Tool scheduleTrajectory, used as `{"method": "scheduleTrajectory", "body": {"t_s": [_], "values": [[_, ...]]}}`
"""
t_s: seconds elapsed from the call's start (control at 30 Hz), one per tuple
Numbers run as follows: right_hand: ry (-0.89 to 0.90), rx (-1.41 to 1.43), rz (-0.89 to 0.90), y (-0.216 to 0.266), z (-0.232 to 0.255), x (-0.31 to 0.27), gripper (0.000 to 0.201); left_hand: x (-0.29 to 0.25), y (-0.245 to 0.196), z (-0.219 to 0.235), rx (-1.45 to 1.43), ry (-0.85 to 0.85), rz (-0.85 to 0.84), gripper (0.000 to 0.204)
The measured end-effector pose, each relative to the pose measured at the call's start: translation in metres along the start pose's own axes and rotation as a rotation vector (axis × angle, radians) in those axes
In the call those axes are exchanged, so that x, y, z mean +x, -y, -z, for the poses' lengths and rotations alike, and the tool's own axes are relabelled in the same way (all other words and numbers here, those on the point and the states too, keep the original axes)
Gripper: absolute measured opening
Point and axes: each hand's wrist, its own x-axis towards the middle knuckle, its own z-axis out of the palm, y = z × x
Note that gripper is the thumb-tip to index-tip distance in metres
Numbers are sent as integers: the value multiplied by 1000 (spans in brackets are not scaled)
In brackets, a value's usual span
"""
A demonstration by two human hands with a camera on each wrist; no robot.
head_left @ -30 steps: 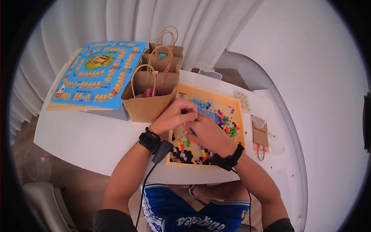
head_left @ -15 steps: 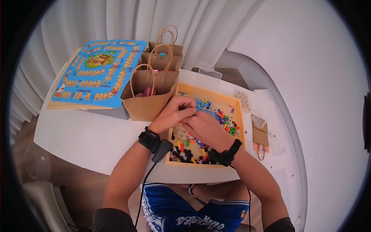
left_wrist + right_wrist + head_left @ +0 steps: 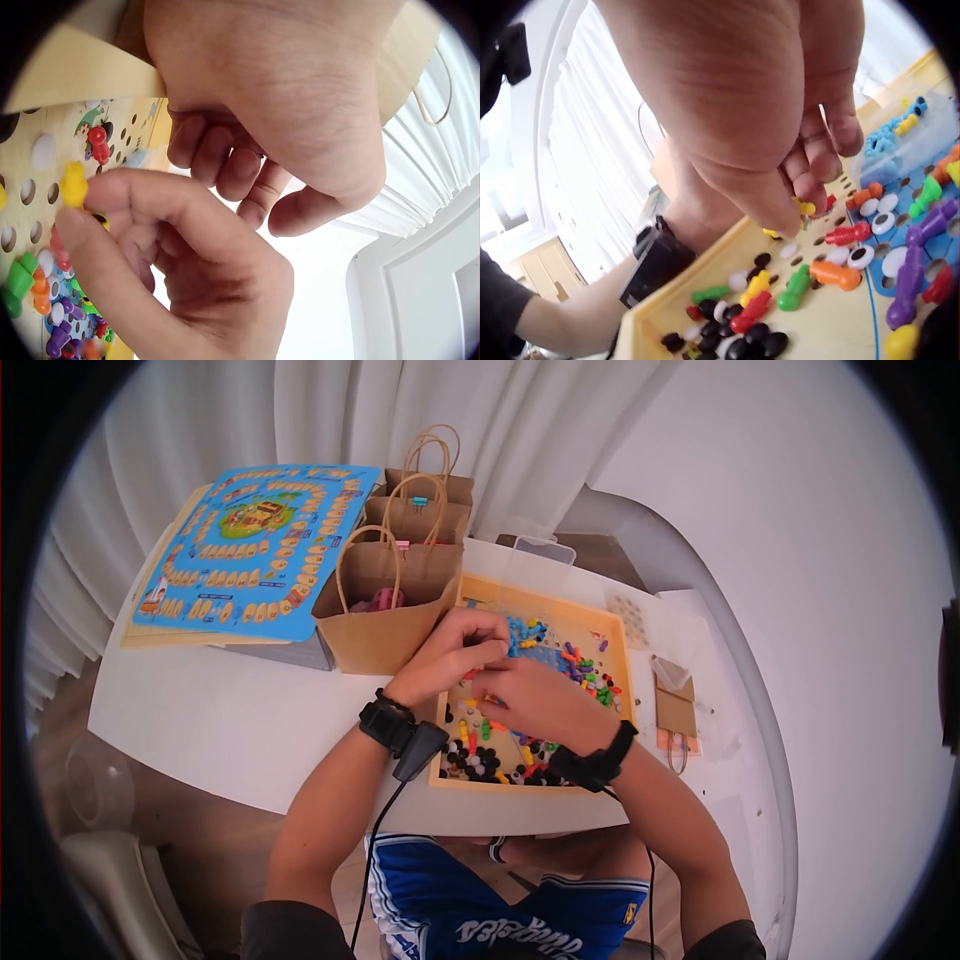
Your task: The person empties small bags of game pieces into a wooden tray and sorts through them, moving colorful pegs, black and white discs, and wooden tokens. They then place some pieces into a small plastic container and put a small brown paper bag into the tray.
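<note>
My right hand (image 3: pixel 545 700) pinches a yellow pawn (image 3: pixel 73 185) between thumb and forefinger over the wooden tray (image 3: pixel 627 690). My left hand (image 3: pixel 455 655) hovers beside it at the tray's left side, fingers curled in and thumb near the forefinger. Its palm is hidden, so I cannot tell whether it holds something. A red pawn (image 3: pixel 97 142) lies beyond the yellow one on the perforated tray floor. Orange pawns (image 3: pixel 836 275), purple pawns (image 3: pixel 907 277), a green pawn (image 3: pixel 795 289) and black oval pieces (image 3: pixel 757 341) lie scattered below my right hand.
Brown paper bags (image 3: pixel 380 645) stand left of the tray, next to a blue game board (image 3: pixel 210 555). Blue pieces (image 3: pixel 885 142) sit in clear plastic at the tray's far side. A small brown bag (image 3: pixel 676 710) lies on the table at the right.
My right hand rose toward the left fingertips half a second ago and has since shifted slightly down and away. The left hand has stayed nearly in place.
</note>
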Motion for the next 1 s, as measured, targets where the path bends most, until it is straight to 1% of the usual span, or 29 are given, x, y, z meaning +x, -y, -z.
{"method": "scheduleTrajectory", "body": {"t_s": [0.03,0.1,0.13,0.17,0.2,0.23,0.3,0.33,0.4,0.43,0.5,0.53,0.6,0.63,0.7,0.73,0.8,0.83,0.87,0.9,0.93,1.0], "values": [[4,1,5,1,9,-4,11,1,2,0,3,-1,-18,16],[25,218,-118,-4,28,-9,16,0,2,3,6,-6,-36,14],[27,218,-118,-11,34,-11,16,-1,-1,4,24,7,16,14],[-64,209,-170,-20,41,-11,18,-2,-2,4,41,23,68,14],[-159,197,-225,-27,44,-12,21,-2,-2,3,39,27,66,14],[-163,194,-229,-32,46,-14,21,-2,-2,3,27,27,66,14],[-353,223,-221,-41,45,-16,20,0,-1,3,17,29,64,14],[-355,222,-220,-45,46,-19,20,0,-1,3,11,36,55,14],[-433,274,-257,-57,50,-30,17,-1,-1,4,5,36,48,14],[-427,277,-253,-68,50,-37,17,-1,-2,4,3,35,60,14],[-478,449,-376,-91,48,-57,15,-2,-1,4,0,34,76,15],[-476,453,-377,-95,50,-67,15,-2,-1,4,-1,36,67,14],[-641,712,-446,-101,53,-85,12,-1,-1,4,2,38,63,14],[-639,720,-447,-111,52,-96,12,-1,-1,4,3,39,64,14],[-788,1072,-436,-136,44,-115,11,-2,-1,5,6,36,79,14],[-785,1085,-444,-142,43,-120,11,-2,-1,4,-5,29,75,15],[-831,1343,-363,-156,38,-129,13,-2,-1,1,-19,30,91,15],[-828,1384,-314,-157,36,-130,16,-1,-2,0,-9,14,74,12],[-838,1400,-324,-160,35,-131,16,-1,-5,-1,4,1,58,10],[-820,1480,-250,-163,34,-131,16,-3,-10,-2,-20,10,114,11],[-803,1559,-176,-167,33,-131,17,-2,-11,-2,-14,21,136,11],[-824,1612,-168,-171,28,-128,18,0,-13,-3,58,7,50,13]]}}
